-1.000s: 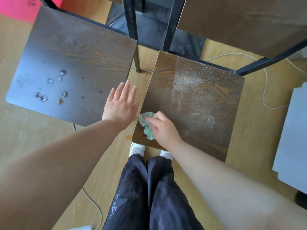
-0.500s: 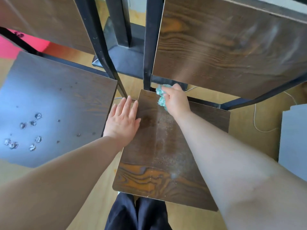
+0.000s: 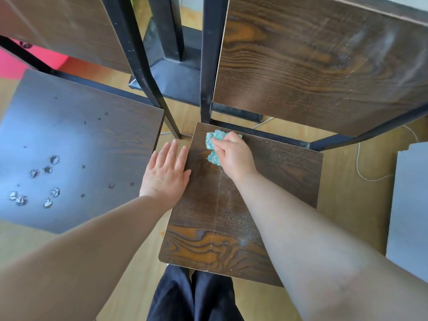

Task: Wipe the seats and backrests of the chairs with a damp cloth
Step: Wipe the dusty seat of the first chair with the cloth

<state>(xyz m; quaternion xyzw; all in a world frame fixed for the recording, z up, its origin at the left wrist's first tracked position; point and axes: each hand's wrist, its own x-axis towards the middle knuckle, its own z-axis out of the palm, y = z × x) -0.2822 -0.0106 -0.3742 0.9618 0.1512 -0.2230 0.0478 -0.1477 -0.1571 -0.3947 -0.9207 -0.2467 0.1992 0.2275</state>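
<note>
A crumpled teal cloth (image 3: 214, 141) lies on the dusty dark-wood seat (image 3: 208, 216), near its far left corner.

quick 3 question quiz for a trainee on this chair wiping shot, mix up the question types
1. True or false: the right hand grips the green cloth near the back left corner of the right chair seat.
2. The left hand is: A) open, fingers straight, at that seat's left edge; B) gripping the backrest; C) holding a second cloth.
3. Fill in: the chipped patches mark the seat to the person's ____.

Key: 1. true; 2. A; 3. left
</note>
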